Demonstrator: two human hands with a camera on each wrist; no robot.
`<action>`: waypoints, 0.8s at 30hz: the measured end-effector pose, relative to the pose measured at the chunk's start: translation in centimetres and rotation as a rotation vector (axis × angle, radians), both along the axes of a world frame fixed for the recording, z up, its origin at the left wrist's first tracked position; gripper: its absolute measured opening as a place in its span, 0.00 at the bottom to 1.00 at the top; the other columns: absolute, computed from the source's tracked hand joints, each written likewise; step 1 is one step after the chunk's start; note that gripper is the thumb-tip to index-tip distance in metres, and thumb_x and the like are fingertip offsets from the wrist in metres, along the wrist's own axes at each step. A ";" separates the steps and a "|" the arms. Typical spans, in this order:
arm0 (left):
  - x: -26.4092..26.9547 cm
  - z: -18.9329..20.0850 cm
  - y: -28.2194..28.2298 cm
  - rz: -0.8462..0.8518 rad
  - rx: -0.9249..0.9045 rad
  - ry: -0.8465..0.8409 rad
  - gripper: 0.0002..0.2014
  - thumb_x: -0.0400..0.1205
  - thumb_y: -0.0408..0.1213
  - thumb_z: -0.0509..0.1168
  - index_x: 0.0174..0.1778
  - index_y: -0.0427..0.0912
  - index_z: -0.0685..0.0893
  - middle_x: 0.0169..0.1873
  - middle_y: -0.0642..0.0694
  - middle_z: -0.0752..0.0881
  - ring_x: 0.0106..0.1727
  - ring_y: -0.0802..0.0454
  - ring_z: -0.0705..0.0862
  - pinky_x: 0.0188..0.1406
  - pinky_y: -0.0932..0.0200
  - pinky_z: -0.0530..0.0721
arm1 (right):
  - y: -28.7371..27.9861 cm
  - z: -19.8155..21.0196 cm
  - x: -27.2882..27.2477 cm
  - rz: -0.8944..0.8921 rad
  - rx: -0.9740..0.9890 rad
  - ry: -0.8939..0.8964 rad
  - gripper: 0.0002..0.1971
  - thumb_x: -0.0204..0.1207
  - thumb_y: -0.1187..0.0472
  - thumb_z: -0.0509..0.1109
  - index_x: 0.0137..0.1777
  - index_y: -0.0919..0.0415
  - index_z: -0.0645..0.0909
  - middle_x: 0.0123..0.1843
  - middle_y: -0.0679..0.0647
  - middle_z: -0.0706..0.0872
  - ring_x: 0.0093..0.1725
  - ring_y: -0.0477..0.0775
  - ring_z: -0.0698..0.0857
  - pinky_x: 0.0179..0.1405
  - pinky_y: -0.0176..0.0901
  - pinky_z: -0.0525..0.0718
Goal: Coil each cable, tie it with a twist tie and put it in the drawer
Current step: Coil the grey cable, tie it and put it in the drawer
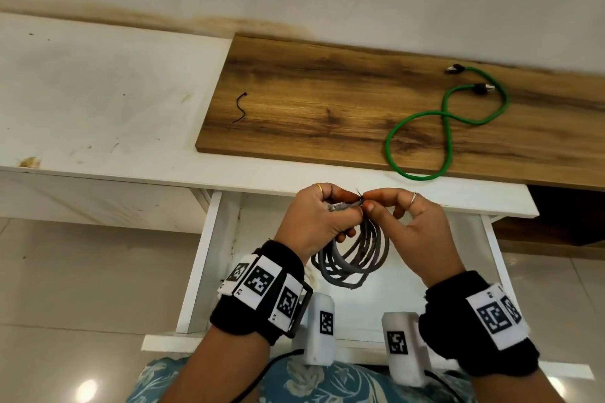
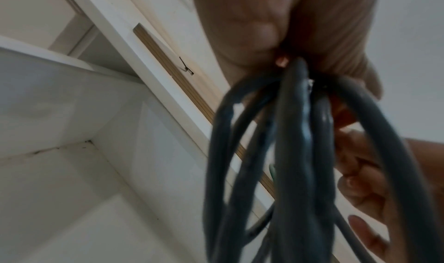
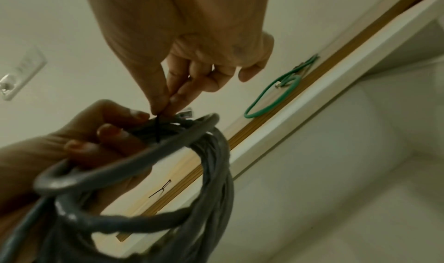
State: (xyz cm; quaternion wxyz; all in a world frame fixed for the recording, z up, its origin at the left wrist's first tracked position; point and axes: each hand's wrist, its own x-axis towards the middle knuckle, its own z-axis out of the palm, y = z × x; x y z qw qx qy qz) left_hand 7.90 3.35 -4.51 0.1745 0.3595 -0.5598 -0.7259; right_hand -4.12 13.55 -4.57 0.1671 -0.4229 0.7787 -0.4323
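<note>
Both hands [image 1: 360, 209] gripping grey coil [image 1: 355, 258], pinching twist tie [image 3: 157, 128], above open drawer [image 1: 209, 258]

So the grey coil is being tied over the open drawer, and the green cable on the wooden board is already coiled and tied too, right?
Not quite. The green braided cable lies loose in a figure-eight on the wooden board, uncoiled and untied, as the head view shows. The spare black twist tie lies apart from it. The grey coiled cable is indeed being tied over the open white drawer.
</note>
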 end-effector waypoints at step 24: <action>0.0 -0.4 0.4 -0.213 -0.315 -0.160 0.11 0.69 0.31 0.77 0.41 0.45 0.84 0.38 0.49 0.86 0.29 0.61 0.83 0.26 0.72 0.78 | -0.3 -1.4 -1.5 0.098 0.030 -0.502 0.05 0.79 0.65 0.67 0.48 0.63 0.85 0.39 0.48 0.88 0.38 0.38 0.83 0.42 0.27 0.79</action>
